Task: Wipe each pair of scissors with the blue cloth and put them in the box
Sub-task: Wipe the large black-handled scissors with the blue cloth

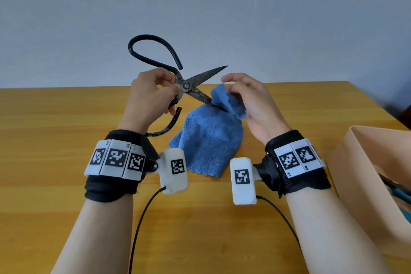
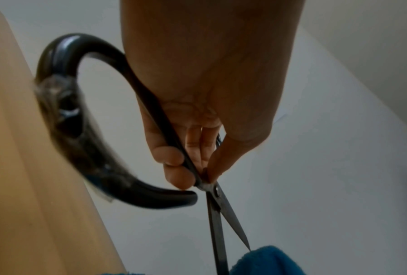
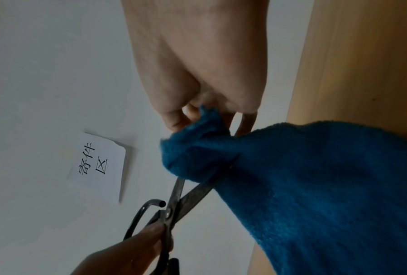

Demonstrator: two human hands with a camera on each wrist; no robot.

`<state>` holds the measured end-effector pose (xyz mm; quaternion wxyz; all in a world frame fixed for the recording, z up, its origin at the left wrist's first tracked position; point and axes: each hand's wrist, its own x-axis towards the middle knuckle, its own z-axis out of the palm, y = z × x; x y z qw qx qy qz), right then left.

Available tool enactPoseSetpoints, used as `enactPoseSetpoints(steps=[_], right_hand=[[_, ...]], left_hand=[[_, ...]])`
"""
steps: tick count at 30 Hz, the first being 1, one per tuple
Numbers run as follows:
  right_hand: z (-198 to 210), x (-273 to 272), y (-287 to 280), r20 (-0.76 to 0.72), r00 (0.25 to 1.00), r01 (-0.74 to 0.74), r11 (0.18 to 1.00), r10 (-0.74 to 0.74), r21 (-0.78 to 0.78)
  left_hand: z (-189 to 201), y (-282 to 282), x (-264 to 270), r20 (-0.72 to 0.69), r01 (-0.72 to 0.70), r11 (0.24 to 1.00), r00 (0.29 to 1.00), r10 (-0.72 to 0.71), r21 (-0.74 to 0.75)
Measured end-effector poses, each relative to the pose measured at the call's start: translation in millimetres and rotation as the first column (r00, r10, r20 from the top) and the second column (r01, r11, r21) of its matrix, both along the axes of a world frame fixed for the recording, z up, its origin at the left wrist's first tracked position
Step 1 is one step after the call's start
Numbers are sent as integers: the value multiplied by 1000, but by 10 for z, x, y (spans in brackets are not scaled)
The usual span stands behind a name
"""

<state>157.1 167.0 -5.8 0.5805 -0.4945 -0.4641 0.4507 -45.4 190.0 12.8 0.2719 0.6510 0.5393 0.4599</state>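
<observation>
Left hand [image 1: 149, 95] grips one pair of scissors [image 1: 189, 85] — blades parted, right hand [image 1: 251, 104] pinching one blue cloth [image 1: 209, 138]

Scissors [image 1: 189, 85] held above the tabletop [image 1: 55, 118], left of centre, in the left hand [image 1: 149, 98], near the pivot; blades spread, pointing right. Cloth [image 1: 209, 140] right of scissors, upper part lifted by the right hand [image 1: 251, 104], lower edge on tabletop. Lower blade tip inside cloth fold. Box [image 1: 360, 184] at far right on tabletop. Wall [image 1: 200, 6] behind.

One pair of scissors [image 1: 189, 85], one blue cloth [image 1: 209, 140], one box [image 1: 360, 176].
</observation>
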Motion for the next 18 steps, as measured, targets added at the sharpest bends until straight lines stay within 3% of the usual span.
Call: enactPoseSetpoints(steps=[4, 9, 18], right_hand=[[-88, -24, 18, 52, 997, -58, 998, 57, 7], [-149, -52, 35, 179, 984, -7, 1000, 6, 9], [-160, -103, 13, 192, 981, -24, 999, 31, -38]], left_hand=[[4, -15, 27, -3, 15, 1000, 1000, -15, 17], [3, -27, 41, -22, 43, 999, 999, -43, 18], [4, -22, 66, -38, 55, 998, 998, -54, 17]])
